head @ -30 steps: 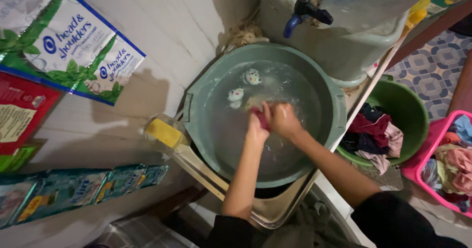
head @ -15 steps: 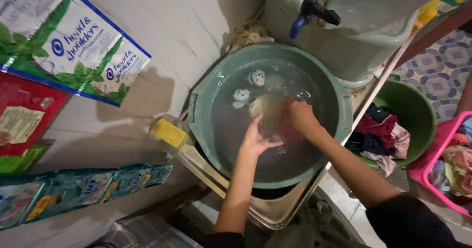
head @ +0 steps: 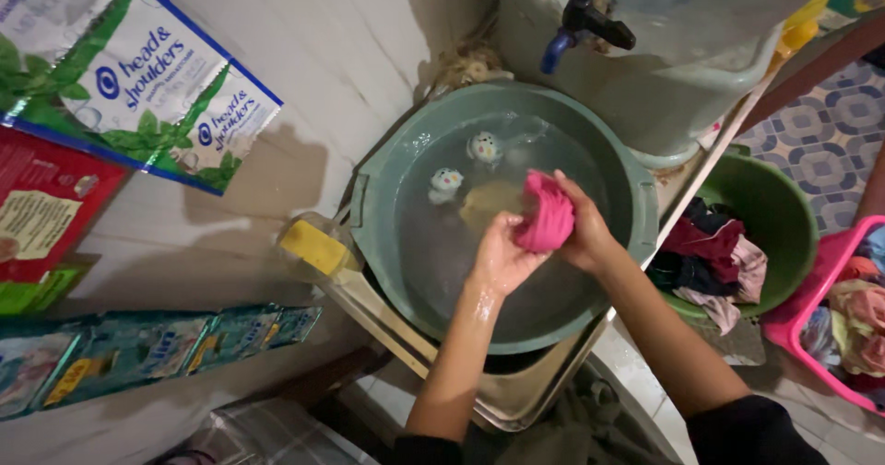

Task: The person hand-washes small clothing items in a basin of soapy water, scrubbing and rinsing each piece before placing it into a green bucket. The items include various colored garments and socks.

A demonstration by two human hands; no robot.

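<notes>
Landmark: grey-green wash basin (head: 636,209), round, sitting on a metal frame and holding water.

1. Pale water container (head: 682,69), large, standing directly behind the basin; a dark tap with a blue spout (head: 590,24) is jutting out over the basin's far rim.
2. Wall (head: 323,50), pale and tiled, rising to the left of the basin.
3. Green bucket (head: 784,198), round, sitting just right of the basin and holding crumpled dark, maroon and pink clothes.
4. Pink basket (head: 867,235), further right of the basin beyond the bucket, holding mixed garments.
5. Sachet strip, white with blue borders and green leaf print (head: 138,78), rectangular packets hanging joined on the wall well left of the basin and above it.
6. Red rectangular packet (head: 41,207), hanging below that strip, far left of the basin.
7. Row of teal sachets (head: 166,350), small, joined side by side, running along the wall lower left of the basin.
8. Yellow sponge-like block (head: 313,248), lying just beside the basin's left rim.
9. Pink cloth (head: 546,211), bunched and wet, being held above the water near the basin's middle.
10. Left hand (head: 502,258), wet, closing around the cloth's lower left side.
11. Right hand (head: 585,230), gripping the cloth from the right.
12. Two small white items with dotted markings (head: 466,163), lying in the water toward the basin's far left side.
</notes>
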